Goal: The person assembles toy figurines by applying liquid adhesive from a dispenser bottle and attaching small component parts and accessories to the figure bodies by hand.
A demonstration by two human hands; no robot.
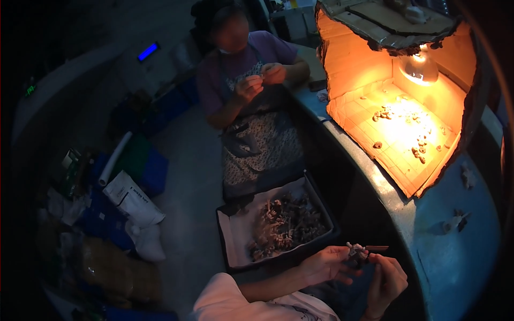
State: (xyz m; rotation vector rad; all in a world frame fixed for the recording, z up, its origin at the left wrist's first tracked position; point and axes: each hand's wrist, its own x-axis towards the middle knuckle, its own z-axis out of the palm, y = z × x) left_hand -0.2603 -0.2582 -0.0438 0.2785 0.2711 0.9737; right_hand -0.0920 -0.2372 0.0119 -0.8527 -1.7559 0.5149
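Note:
My left hand (327, 264) pinches a small, pale, knobbly cluster (356, 252) with thumb and fingers, just beyond the near right corner of a dark tray. My right hand (388, 275) is closed at the cluster's right side, its fingertips touching or nearly touching it. A thin reddish stick-like piece (378, 247) juts out rightward above the right fingers; whether that hand grips it or it belongs to the cluster, I cannot tell. The dark tray (224, 235), lined in white, holds many similar branching pieces (286, 224) in a heap.
A co-worker (246, 80) in an apron sits opposite, pinching something small. At the right, a cardboard box (342, 69) with a lit lamp (420, 68) stands on the curved counter (423, 230), small pieces inside it. Bags and packages (134, 198) lie at the left.

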